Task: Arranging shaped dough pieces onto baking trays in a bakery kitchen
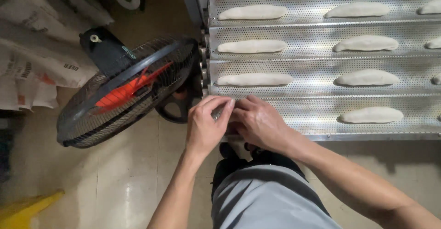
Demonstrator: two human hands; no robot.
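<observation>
Your left hand (pixel 206 125) and right hand (pixel 259 122) meet, fingers curled narrow, at the near left corner of the perforated, ridged metal baking tray (pixel 317 114), what they pinch hidden, while pale elongated dough pieces (pixel 255 79) lie in its channels beyond, toward the far edge.

The perforated, corrugated silver metal baking tray (pixel 317 107) lies flat, its long channels running left to right. Pale, elongated raw dough pieces (pixel 255 79) rest lengthwise in the channels, spaced well apart in columns. The nearest channel holds one dough piece (pixel 371 114) at right; its left corner is covered by both hands.
</observation>
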